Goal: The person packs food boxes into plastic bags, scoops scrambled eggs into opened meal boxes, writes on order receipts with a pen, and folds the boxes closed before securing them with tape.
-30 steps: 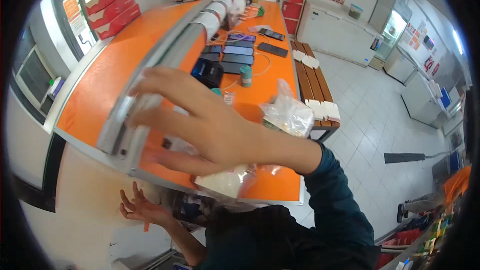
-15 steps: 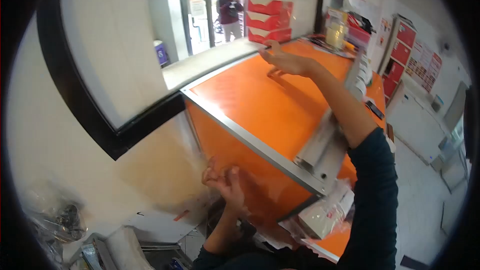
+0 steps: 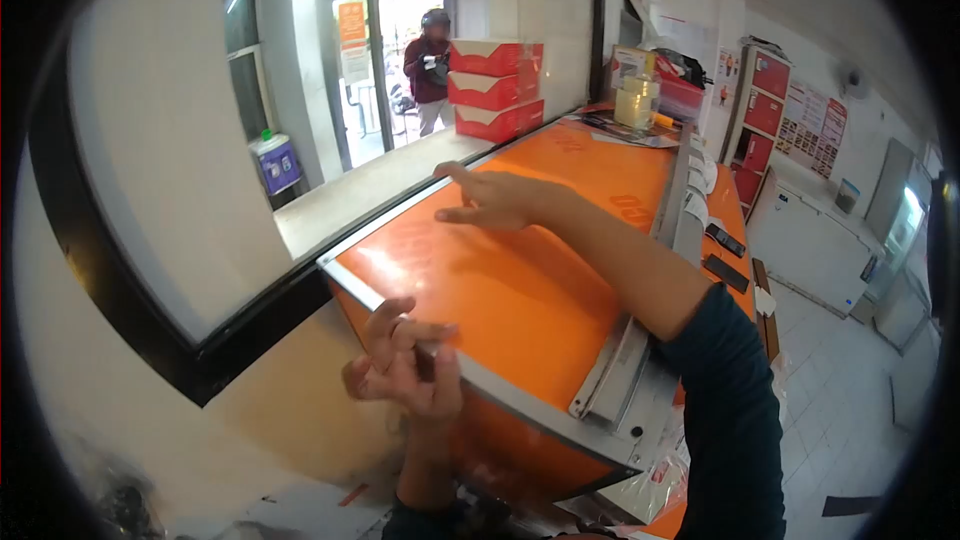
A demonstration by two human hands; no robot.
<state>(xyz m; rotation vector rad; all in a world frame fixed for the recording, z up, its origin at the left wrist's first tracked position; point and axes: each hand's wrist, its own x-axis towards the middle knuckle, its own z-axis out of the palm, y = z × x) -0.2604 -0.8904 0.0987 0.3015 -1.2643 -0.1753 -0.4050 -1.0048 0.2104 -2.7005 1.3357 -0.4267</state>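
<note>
Orange counter (image 3: 480, 325), head view: it lies directly before the person, its far long side against the pale ledge (image 3: 365, 185). Metal edging (image 3: 540, 414) borders the top; a raised metal rail (image 3: 612, 365) runs along the right.

The right hand (image 3: 490, 198) is over the top, near the ledge; its fingers are spread, partly bent and hold nothing. Contact with the surface cannot be confirmed. The left hand (image 3: 410, 355) is at the near edging, palm turned upward, fingers loosely curled, not clenched, no object seen in them. Whether it touches the edging cannot be told.

Also noted: stacked red boxes (image 3: 495, 90) on the ledge, a yellowish container (image 3: 635, 103) at the far end, and two phones (image 3: 726, 256) beyond the rail.

Assessment: the right forearm crosses above the rail and should be carried high enough to avoid knocking it. The left fingers are best kept relaxed and off the corner of the edging. Slow, level hand movement is advised, with both hands in sight.
</note>
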